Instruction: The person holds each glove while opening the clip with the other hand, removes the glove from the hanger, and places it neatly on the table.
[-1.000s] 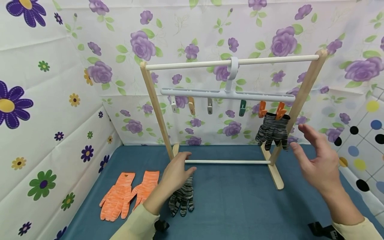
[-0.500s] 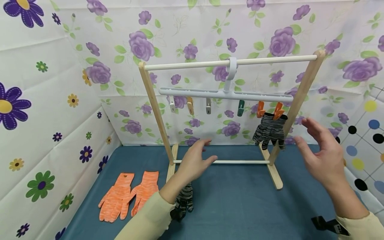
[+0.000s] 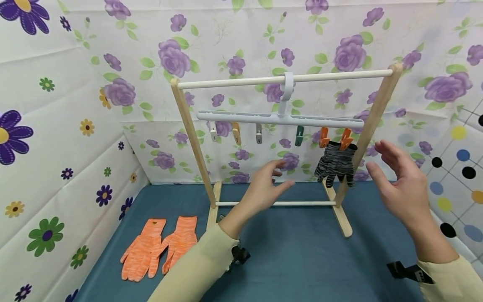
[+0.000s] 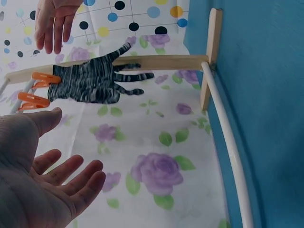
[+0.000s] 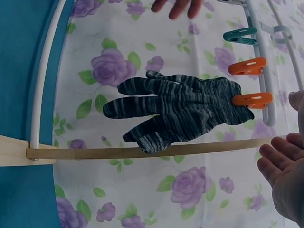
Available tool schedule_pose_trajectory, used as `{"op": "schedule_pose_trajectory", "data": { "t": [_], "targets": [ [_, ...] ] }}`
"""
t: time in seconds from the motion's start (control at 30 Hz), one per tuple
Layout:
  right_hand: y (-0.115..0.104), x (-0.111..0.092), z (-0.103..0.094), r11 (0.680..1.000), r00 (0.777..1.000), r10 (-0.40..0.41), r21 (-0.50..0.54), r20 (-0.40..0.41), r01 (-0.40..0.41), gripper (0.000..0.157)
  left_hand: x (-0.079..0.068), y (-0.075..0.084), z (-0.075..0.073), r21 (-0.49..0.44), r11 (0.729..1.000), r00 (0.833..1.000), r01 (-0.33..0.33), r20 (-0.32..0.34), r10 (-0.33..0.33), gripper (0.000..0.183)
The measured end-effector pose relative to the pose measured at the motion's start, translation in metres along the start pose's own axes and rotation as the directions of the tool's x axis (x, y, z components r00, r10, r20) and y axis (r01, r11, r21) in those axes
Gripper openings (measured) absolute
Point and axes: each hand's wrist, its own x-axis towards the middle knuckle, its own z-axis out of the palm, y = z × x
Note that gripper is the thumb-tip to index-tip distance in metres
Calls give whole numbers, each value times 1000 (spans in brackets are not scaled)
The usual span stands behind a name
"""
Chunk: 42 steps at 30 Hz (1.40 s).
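A black-and-grey striped knit glove (image 3: 336, 161) hangs fingers-down from the white hanger (image 3: 241, 116). The outer orange clip (image 3: 346, 139) bites its cuff; the inner orange clip (image 3: 323, 137) sits just beside the cuff. My left hand (image 3: 264, 188) reaches in front of the rack, left of the glove, fingers spread and holding nothing. On the glove's other side, my right hand (image 3: 401, 184) is raised with thumb and fingers apart, also holding nothing. Both palms face the glove. A second striped glove on the table is almost wholly hidden by my left forearm.
The hanger hooks over the top bar (image 3: 234, 82) of a wooden rack (image 3: 192, 142). White, yellow, grey and green clips (image 3: 299, 136) line the hanger. Two orange gloves (image 3: 141, 251) lie on the blue tabletop (image 3: 302, 260) at left. Floral sheets (image 3: 241, 37) wall the area.
My left hand has moved from above the second striped glove up and right toward the hanging one, its forearm now covering the glove on the table. My right hand stays raised beside the rack.
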Motion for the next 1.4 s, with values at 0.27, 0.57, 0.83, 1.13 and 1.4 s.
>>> {"op": "schedule_pose_trajectory", "data": {
  "t": [0.27,0.57,0.83,1.13,1.4],
  "targets": [
    [1,8,4,1000,1000,11,12,6,-11,66,27,15,19,-92,995,1000,-22,15,23,59],
    [-1,14,7,998,998,45,36,39,-46,61,53,29,39,-149,989,999,-14,38,20,60],
    [-5,17,9,996,994,85,15,75,-86,59,69,44,56,-228,973,999,38,47,-28,64],
    [-7,19,13,998,996,58,27,72,-60,57,82,49,68,-235,971,999,50,26,-45,41],
    [-7,21,19,998,997,20,52,68,-24,54,81,53,70,-244,968,998,57,29,-51,23]
  ]
}}
